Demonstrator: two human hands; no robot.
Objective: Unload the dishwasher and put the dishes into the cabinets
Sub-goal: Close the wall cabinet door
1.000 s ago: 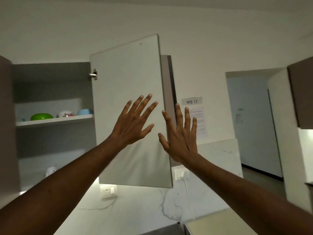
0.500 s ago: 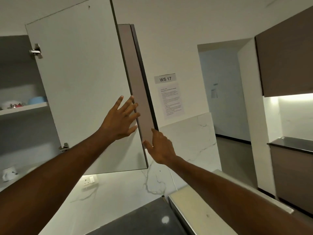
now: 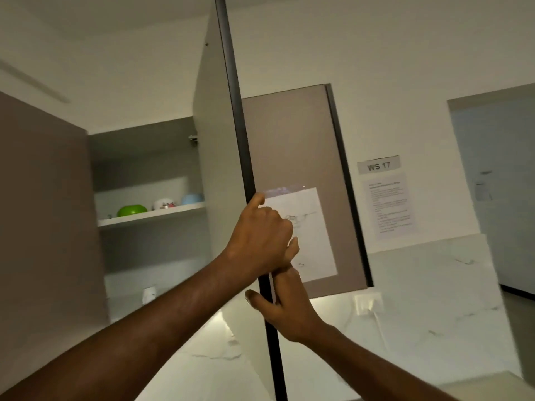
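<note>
1. Cabinet door [image 3: 212,157]: pale inner face, dark edge, swung out so that it stands nearly edge-on to the camera; hinged at the right side of the open wall cabinet.
2. Left hand [image 3: 260,238]: fingers curled round the door's dark front edge, at about mid-height, gripping it.
3. Right hand [image 3: 285,305]: just below the left and touching it, thumb on the near side of the same edge, fingers wrapped behind it; gripping the door.
4. Wall cabinet [image 3: 144,146]: open, grey interior, one white shelf [image 3: 150,217] across its middle.
5. Green bowl [image 3: 131,210]: on the shelf, toward its left end.
6. White patterned bowl [image 3: 164,204]: on the shelf, right of the green bowl, apart from it.
7. Light blue bowl [image 3: 191,198]: at the shelf's right end, partly hidden by the door.
8. Neighbouring cabinet door [image 3: 298,140]: closed, brown, with a white paper sheet [image 3: 312,233] fixed to its lower half.
9. Sign reading "WS 17" [image 3: 378,165]: on the wall, right of the cabinets, above a printed notice [image 3: 389,206]; text too small to read.
10. Marble backsplash [image 3: 419,285]: below the cabinets, carrying a wall socket [image 3: 369,303].
</note>
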